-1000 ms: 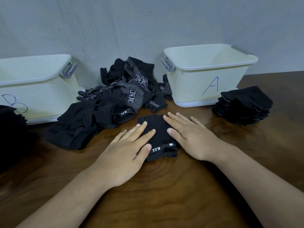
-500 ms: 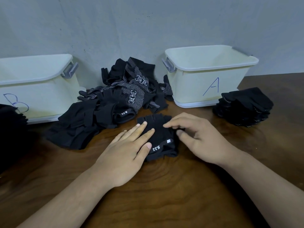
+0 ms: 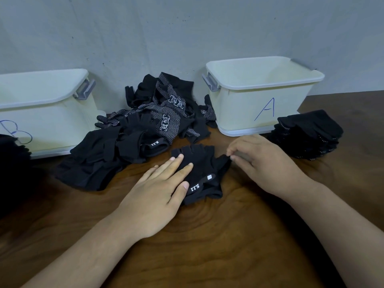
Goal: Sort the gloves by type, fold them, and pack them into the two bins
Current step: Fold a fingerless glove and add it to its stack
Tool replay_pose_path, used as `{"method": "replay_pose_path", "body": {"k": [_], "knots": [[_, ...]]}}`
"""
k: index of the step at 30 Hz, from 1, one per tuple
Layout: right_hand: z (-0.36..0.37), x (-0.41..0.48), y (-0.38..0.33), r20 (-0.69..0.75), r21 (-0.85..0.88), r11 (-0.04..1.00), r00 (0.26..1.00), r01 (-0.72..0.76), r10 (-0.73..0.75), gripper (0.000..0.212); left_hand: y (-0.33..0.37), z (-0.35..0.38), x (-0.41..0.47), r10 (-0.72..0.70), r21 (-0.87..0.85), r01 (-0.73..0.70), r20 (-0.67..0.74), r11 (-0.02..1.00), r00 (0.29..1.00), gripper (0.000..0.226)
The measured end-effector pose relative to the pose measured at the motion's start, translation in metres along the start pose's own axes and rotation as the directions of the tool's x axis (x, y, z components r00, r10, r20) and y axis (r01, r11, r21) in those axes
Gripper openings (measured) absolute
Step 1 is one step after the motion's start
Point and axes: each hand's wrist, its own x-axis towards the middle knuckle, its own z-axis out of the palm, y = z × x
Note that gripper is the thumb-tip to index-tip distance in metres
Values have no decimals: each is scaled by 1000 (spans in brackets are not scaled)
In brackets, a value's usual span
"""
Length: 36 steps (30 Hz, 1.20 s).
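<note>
Right hand [image 3: 264,163], flat earlier, now pinches glove [image 3: 199,169] edge; left hand [image 3: 158,190] stays flat, open.

Both hands [image 3: 158,196] bare; forearms bare, no sleeves, rings or watch visible.

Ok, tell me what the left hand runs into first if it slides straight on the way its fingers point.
Probably only more of the fingerless glove under the left hand; beyond its finger stubs, bare table, then bin A. Depth is uncertain.
</note>
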Motion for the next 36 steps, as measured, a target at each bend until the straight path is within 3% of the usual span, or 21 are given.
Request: {"method": "replay_pose_path", "body": {"k": [3, 6, 10, 13, 16, 19, 22, 25, 29, 32, 36], "knots": [[4, 1, -2, 52, -84, 996, 999, 21, -17, 8, 1, 0, 0, -4, 8, 4, 1, 1000, 1000, 56], [10, -1, 1, 69, -59, 997, 997, -42, 46, 14, 1, 1, 0, -6, 17, 6, -3, 1000, 1000, 56], [13, 1, -9, -16, 195, 930, 947, -311, 320, 11, 0, 2, 0, -4, 18, 4, -4, 1000, 1000, 56], [19, 7, -18, 62, 191, 858, 878, -477, 475, 25, 0, 2, 0, -4, 19, 4, -8, 1000, 1000, 56], [21, 9, -21, 97, 249, 803, 839, -542, 536, 27, 1, 2, 0, -5, 24, 5, -11, 1000, 1000, 56], [22, 11, -21, 91, 313, 789, 844, -529, 529, 20, 0, 2, 0, 0, 34, 1, -15, 999, 1000, 57], [20, 12, -19, -14, 328, 807, 852, -490, 523, 18, -1, 3, 0, -5, 39, 5, -5, 999, 1000, 63], [22, 10, -18, -60, 156, 864, 869, -478, 491, 17, 0, 3, 1, -2, 42, 2, -2, 999, 1000, 63], [29, 11, -21, 19, -28, 911, 911, -411, 411, 15, 0, 2, 0, 0, 22, 1, -22, 1000, 1000, 60], [31, 9, -17, -16, 57, 933, 934, -356, 357, 7, 3, -3, -1, 69, -43, -73, -89, 996, 994, 50], [30, 7, -22, -86, 233, 962, 982, -145, 168, 25, 7, -5, -1, 134, -115, -136, -24, 984, 991, 46]]}}
